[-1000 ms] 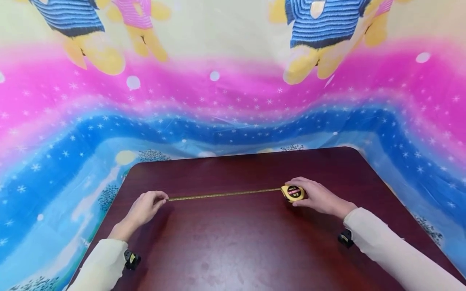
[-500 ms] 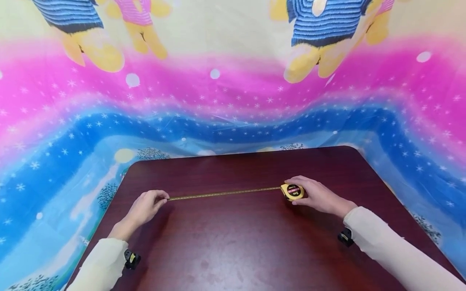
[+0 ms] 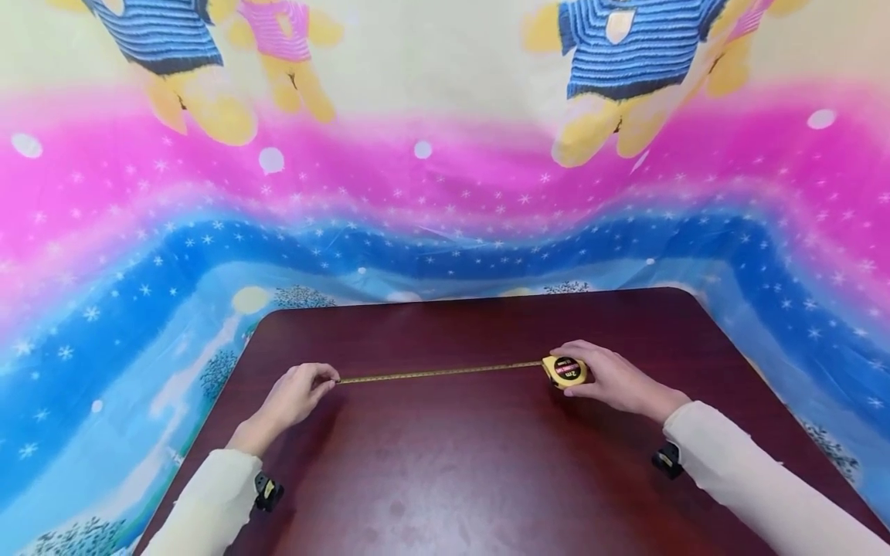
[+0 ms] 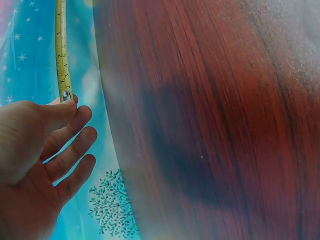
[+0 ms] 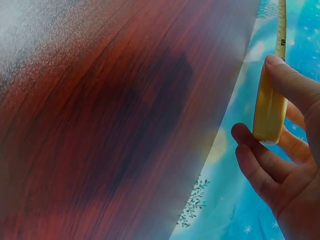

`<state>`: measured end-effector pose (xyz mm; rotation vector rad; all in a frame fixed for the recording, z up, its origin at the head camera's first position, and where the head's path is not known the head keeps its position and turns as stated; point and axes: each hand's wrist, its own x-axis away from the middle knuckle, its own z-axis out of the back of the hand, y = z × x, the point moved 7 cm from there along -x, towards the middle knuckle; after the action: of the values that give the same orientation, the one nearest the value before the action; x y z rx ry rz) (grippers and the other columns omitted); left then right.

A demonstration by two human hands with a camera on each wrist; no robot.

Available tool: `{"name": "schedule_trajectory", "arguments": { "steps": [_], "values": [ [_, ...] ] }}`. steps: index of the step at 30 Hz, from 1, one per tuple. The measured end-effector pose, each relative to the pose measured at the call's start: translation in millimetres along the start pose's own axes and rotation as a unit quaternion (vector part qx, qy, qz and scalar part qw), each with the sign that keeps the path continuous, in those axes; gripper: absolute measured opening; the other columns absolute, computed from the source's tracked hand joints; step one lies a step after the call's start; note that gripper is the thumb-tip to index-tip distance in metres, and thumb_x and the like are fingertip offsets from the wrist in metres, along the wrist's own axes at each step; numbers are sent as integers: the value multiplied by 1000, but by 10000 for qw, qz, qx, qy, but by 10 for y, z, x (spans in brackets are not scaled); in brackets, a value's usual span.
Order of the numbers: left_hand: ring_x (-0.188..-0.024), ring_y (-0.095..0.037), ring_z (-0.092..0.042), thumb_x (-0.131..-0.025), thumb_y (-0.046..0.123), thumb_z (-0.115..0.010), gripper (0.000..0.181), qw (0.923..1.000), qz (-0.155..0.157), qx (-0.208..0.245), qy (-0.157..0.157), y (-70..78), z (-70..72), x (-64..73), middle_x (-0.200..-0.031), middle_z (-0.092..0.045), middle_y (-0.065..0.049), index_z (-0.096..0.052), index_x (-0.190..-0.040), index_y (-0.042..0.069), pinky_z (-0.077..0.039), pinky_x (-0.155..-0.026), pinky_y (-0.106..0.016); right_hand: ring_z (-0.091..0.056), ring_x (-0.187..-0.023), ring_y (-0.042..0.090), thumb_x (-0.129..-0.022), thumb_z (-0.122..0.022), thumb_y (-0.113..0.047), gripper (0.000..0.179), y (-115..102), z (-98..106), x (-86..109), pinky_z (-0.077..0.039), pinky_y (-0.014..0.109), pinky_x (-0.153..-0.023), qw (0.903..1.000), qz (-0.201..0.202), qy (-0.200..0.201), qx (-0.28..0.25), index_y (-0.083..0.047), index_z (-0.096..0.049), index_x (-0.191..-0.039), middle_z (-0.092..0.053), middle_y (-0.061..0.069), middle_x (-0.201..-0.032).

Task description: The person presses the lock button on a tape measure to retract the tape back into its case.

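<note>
A yellow tape measure (image 3: 566,371) with a black round label is gripped in my right hand (image 3: 619,378), thumb on one edge and fingers on the other. Its yellow blade (image 3: 438,373) runs out straight to the left, held above the tabletop. My left hand (image 3: 292,398) pinches the blade's end between thumb and index finger. In the left wrist view the metal rivet at the blade's tip (image 4: 66,94) shows just above the thumb, and the other fingers are spread loosely. The right wrist view has the case (image 5: 270,107) edge-on, with the blade leaving its top.
The dark red-brown wooden table (image 3: 445,463) lies beneath both hands, with rounded far corners. A printed curtain (image 3: 431,185) in pink and blue with snowflakes and bears hangs behind and along its sides. A small black camera is strapped at each wrist.
The whole head view has shifted slightly, so everything appears a little further right and lower. Left hand, right hand and the stretched blade keep nearly the same arrangement.
</note>
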<state>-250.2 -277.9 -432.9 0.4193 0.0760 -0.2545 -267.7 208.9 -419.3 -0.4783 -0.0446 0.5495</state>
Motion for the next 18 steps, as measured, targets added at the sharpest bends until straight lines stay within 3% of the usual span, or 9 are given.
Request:
{"name": "schedule_trajectory", "arguments": {
  "steps": [9, 18],
  "values": [
    [-88, -20, -70, -97, 7, -65, 12, 10000, 15, 18, -91, 22, -7, -58, -101, -76, -6, -75, -103, 9, -57, -78, -43, -58, -124, 29, -84, -83, -21, 63, -12, -5, -34, -52, 49, -100, 9999, 146, 16, 82, -14, -57, -141, -60, 10, -137],
    [-90, -21, -70, -97, 9, -66, 11, 10000, 89, 20, 40, 32, 29, -70, -102, -76, -6, -75, -103, 10, -57, -80, -44, -59, -119, 26, -84, -84, -21, 64, -58, -16, -70, -55, 44, -94, 9998, 169, 133, 13, -14, -57, -142, -59, 9, -138]
  ]
}}
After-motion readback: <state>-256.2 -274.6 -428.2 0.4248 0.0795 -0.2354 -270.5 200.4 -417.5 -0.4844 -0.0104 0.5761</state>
